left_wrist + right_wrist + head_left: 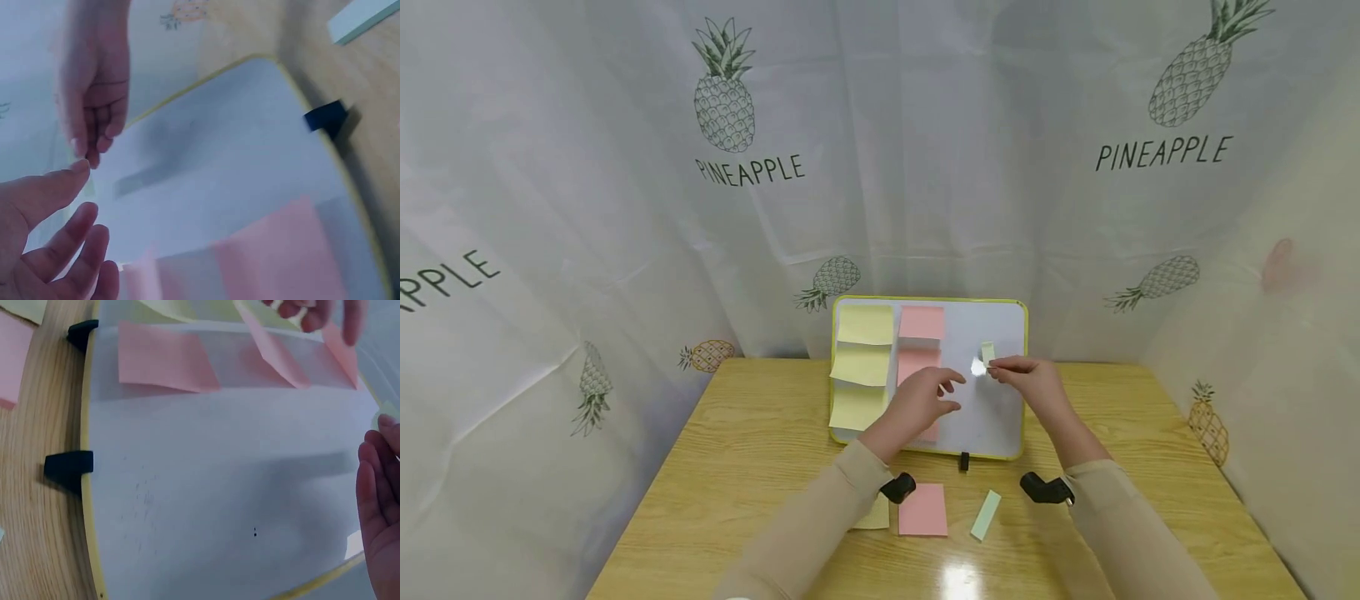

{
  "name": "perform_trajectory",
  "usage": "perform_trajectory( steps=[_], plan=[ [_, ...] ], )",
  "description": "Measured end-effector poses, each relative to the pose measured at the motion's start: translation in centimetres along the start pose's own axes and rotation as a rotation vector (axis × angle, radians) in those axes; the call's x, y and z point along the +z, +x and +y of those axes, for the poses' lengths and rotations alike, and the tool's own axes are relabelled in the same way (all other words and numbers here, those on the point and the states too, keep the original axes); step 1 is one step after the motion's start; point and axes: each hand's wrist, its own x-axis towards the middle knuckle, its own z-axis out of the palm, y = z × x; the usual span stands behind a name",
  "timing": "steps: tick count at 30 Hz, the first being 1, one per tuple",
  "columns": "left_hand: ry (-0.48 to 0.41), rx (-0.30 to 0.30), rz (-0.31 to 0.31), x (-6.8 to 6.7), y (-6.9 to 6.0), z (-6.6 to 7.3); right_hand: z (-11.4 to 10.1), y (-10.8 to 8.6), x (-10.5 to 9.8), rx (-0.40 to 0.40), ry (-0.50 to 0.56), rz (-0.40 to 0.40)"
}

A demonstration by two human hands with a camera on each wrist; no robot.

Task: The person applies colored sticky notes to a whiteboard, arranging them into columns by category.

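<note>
Head view: right hand (1036, 382) pinches pale strip (988, 351); backdrop (925, 200) reads "PINEAPPLE".

Gap btwn L hand (921, 402), R hand (1036, 385), frt of whtbd (976, 423) | L hand blks pink notes (922, 322)

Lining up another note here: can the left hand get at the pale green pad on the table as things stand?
Probably yes. The left hand looks empty, and the pale green pad lies uncovered on the table, in front of the whiteboard; the right sleeve is off to its side.
</note>
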Motion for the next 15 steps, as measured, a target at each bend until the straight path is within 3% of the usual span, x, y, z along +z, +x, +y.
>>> perform_trajectory(
  steps=[9,15],
  plan=[
    [0.031,-0.024,0.129,-3.7,4.1,-0.1,-1.3,1.5,1.4,0.031,0.064,0.015],
    [0.058,-0.039,0.191,-4.4,6.5,-1.1,-1.8,2.7,2.2,0.038,0.086,0.019]
  ],
)
